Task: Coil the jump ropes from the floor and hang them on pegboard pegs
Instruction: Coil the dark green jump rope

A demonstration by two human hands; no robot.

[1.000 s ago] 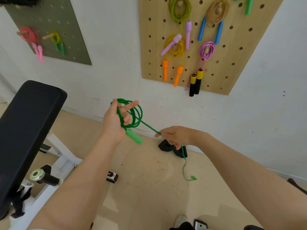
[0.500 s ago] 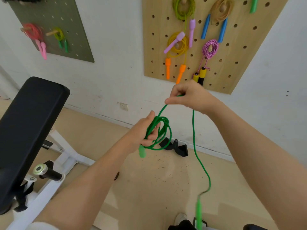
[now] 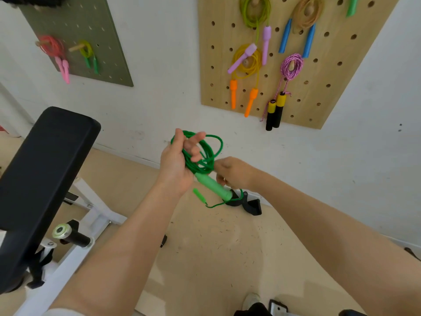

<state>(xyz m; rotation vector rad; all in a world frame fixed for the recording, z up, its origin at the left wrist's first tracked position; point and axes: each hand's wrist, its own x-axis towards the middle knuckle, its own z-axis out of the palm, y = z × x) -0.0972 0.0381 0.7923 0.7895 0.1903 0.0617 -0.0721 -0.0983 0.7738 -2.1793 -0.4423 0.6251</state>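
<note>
Head view: a green jump rope (image 3: 202,153) half coiled in both hands, in front of the wall.

The left hand (image 3: 176,163) holds the loops across its palm, thumb up and fingers (image 3: 196,139) partly straightened through the coil; one light green handle (image 3: 213,185) sticks out below the palm. The right hand (image 3: 232,173) pinches the rope just beside that handle, fingers curled. The loose end trails down to a second green handle (image 3: 198,194) hanging above the floor (image 3: 216,247). Other ropes already hang on the wooden pegboard (image 3: 319,71) and the green pegboard (image 3: 75,23). A black bench pad (image 3: 38,174) stands at left.
</note>
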